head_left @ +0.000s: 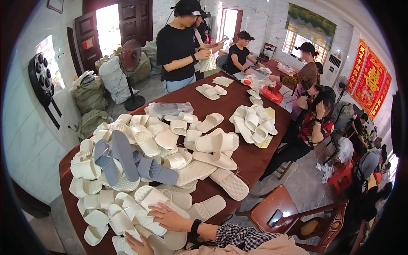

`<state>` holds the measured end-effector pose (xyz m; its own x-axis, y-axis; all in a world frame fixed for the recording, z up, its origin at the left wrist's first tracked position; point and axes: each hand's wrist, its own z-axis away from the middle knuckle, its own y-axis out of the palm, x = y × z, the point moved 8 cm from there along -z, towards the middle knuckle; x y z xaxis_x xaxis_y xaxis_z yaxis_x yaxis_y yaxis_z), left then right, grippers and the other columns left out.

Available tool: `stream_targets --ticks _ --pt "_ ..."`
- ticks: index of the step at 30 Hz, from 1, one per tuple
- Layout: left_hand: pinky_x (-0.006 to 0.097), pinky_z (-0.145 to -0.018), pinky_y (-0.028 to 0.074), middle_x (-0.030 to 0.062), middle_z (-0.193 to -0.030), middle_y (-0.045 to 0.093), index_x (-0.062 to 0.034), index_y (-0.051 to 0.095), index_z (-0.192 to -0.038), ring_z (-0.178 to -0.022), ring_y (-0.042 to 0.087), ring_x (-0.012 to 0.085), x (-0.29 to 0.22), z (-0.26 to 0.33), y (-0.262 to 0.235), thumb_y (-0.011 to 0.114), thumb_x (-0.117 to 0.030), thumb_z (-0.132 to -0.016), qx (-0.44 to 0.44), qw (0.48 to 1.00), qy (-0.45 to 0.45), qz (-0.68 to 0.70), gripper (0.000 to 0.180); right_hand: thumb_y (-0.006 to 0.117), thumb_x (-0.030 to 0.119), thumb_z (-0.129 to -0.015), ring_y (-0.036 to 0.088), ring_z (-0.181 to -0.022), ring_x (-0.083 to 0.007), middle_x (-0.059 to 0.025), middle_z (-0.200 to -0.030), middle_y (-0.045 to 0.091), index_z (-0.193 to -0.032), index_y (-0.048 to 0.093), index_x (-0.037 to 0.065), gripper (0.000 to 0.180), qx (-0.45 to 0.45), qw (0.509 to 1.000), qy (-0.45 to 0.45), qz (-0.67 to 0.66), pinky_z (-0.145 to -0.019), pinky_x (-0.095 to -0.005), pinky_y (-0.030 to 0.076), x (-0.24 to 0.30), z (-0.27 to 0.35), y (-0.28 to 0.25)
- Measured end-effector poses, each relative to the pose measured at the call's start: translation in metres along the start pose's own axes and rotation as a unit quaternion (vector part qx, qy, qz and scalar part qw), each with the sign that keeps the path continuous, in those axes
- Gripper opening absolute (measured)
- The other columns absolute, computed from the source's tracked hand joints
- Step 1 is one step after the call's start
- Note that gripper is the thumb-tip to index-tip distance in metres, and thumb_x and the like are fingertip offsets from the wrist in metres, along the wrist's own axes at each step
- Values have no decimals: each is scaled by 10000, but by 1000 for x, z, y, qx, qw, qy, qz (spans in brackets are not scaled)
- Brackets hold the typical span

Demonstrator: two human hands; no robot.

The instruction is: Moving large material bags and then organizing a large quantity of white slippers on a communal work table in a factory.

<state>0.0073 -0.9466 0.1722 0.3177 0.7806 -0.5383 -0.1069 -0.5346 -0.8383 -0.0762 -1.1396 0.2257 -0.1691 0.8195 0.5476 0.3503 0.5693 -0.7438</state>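
Observation:
A heap of white slippers covers the near end of a long table with a dark red cloth. Three blue-grey slippers lie on top of the heap. My right hand, with a black band on its wrist, lies flat with fingers apart on a white slipper at the near edge. My left hand is partly cut off by the lower edge and rests on another white slipper; its grip is hidden.
A second pile of white slippers lies toward the right. A person in black stands at the far end holding a sheet; others sit along the right side. A wooden chair with a phone stands lower right; a fan and sacks stand back left.

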Motion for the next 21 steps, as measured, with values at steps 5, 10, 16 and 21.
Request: stream_targets --ticks 5,10,16,21 --pt "517 -991 332 278 -1375 344 -54 213 -1447 -1244 357 451 -2 1 -1 445 -556 -891 8 1000 -5 9 784 638 107 -752 200 -1388 -203 -12 -1326 429 -958 551 102 224 27 999 12 21 -1157 -449 94 -2 0 6" --pt "518 -980 343 298 -1352 356 -46 223 -1442 -1228 371 456 -1 0 0 457 -545 -891 13 1000 -9 5 779 640 111 -751 202 -1388 -205 -13 -1327 430 -958 549 107 226 29 999 10 24 -1157 -452 82 -3 0 7" --pt "510 -968 357 303 -1322 384 -40 238 -1436 -1204 392 458 -3 0 -2 478 -518 -892 3 1000 -7 5 763 648 99 -725 216 -1381 -215 -25 -1314 439 -924 555 100 219 11 1000 3 17 -1155 -456 90 -2 -1 3" --pt "515 -970 351 301 -1331 374 -41 241 -1436 -1206 387 460 1 0 1 479 -523 -889 -1 1000 -3 8 767 652 84 -705 226 -1375 -226 -37 -1297 450 -898 560 90 214 -4 1000 -5 10 -1154 -457 100 1 -1 1"
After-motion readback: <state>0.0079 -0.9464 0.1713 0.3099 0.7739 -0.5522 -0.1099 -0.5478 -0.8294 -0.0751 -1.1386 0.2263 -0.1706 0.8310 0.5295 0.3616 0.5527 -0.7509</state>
